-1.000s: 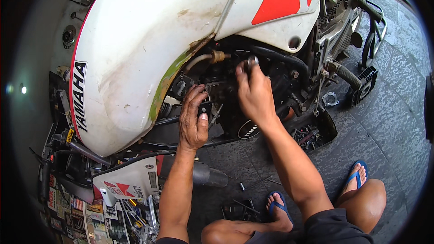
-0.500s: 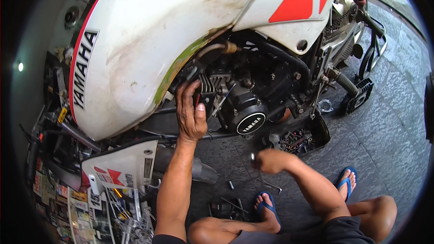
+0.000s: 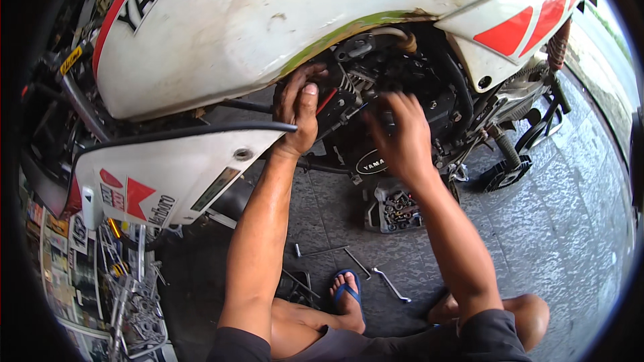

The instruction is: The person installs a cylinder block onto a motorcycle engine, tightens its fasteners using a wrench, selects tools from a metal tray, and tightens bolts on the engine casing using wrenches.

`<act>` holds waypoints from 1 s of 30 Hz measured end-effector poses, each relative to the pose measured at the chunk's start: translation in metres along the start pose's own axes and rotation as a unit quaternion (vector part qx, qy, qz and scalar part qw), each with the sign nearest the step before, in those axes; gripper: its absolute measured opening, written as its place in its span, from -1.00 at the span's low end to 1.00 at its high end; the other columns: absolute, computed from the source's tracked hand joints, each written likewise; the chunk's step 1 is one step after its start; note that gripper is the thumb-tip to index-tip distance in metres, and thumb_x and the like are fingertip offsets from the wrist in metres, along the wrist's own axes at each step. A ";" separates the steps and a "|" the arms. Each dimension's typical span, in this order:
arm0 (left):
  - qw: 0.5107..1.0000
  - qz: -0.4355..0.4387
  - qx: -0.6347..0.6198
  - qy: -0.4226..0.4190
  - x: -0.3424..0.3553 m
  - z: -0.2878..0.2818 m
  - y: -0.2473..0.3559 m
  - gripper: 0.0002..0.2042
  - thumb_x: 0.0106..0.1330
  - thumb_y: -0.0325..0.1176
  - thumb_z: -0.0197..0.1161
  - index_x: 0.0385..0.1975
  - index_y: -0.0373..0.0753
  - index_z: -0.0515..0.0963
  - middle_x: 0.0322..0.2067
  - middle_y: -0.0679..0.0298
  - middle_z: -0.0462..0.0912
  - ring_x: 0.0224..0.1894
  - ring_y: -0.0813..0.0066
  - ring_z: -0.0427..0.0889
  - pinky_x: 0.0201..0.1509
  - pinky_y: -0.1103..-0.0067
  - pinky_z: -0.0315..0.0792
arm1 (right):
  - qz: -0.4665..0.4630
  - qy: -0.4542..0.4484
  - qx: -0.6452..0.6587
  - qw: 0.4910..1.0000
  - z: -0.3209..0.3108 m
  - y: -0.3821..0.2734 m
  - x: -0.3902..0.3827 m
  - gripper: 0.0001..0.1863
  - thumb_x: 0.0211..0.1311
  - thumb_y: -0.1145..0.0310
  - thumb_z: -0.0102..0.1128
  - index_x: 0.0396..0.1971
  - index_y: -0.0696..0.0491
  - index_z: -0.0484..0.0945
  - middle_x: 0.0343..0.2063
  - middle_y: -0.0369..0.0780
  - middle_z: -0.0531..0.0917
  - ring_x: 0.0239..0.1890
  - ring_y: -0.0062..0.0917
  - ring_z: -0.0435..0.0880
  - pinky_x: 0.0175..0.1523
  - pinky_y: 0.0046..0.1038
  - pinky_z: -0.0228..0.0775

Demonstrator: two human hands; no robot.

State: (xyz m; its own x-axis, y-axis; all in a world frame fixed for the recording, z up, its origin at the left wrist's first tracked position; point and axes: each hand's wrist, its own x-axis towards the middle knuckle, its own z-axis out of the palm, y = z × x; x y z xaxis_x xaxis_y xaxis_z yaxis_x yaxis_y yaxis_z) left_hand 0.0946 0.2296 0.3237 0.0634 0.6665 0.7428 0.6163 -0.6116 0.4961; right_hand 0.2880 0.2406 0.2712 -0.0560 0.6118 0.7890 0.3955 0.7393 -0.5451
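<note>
The dark motorcycle engine [image 3: 416, 107] sits under a white fuel tank [image 3: 221, 40]. My left hand [image 3: 300, 110] is at the finned cylinder [image 3: 347, 83], its bent fingers reaching behind the front edge; whatever lies within them is hidden. Beside the thumb shows a narrow red strip [image 3: 327, 102] along a dark part. My right hand [image 3: 404, 131] is over the side of the engine, above the round cover [image 3: 371, 161]. Motion smears its fingers, so I cannot see whether they hold anything. Below, a silvery wrench [image 3: 391, 285] lies on the floor.
A tray [image 3: 370, 218] of loose bolts and small parts stands under the engine. Thin metal rods [image 3: 357, 263] and a small socket [image 3: 297, 249] lie nearby. A white side panel [image 3: 174, 167] juts out by my left forearm. Metal parts [image 3: 134, 302] crowd the lower left.
My right hand has gone from low over the floor up to the engine. The wrench now lies on the floor. My left hand stays at the cylinder; the view has shifted.
</note>
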 end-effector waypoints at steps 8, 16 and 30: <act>0.995 -0.015 -0.079 0.060 -0.008 0.006 -0.016 -0.59 0.44 -0.22 -0.20 -0.02 -0.42 0.46 -0.18 0.12 0.63 -0.08 0.39 0.57 0.13 0.49 0.37 | 0.083 -0.156 -0.049 0.983 0.042 0.032 0.029 -0.70 0.00 0.22 0.31 -0.26 0.04 0.63 -0.25 -0.04 0.66 -0.05 -0.09 0.54 0.08 -0.12 0.32; 0.986 0.023 -0.091 0.137 -0.001 -0.005 -0.017 -0.57 0.46 -0.18 -0.19 -0.14 -0.46 0.51 -0.31 0.07 0.66 -0.32 0.39 0.61 -0.14 0.53 0.47 | 0.054 -0.161 -0.105 0.980 0.060 0.033 0.035 -0.66 0.05 0.16 0.17 -0.19 -0.04 0.66 -0.28 -0.04 0.69 -0.08 -0.13 0.62 0.09 -0.14 0.35; 0.873 -0.327 -0.016 0.362 -0.123 0.071 -0.054 -0.66 0.34 -0.32 0.16 -0.10 -0.54 0.54 -0.16 -0.05 0.66 -0.21 0.28 0.62 -0.05 0.42 0.47 | 0.084 -0.217 -0.077 0.969 0.054 0.016 0.022 -0.40 -0.20 0.23 0.43 -0.04 0.04 0.53 -0.01 -0.09 0.56 0.14 -0.17 0.43 0.28 -0.06 0.19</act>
State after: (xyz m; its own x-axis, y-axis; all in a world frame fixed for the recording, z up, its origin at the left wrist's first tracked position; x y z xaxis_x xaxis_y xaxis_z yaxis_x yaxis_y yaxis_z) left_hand 0.1092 0.2108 0.1738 -0.8139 0.4402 0.3792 0.3111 -0.2210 0.9243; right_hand 0.2436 0.2812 0.2650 -0.3458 0.8055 0.4811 0.5634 0.5883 -0.5800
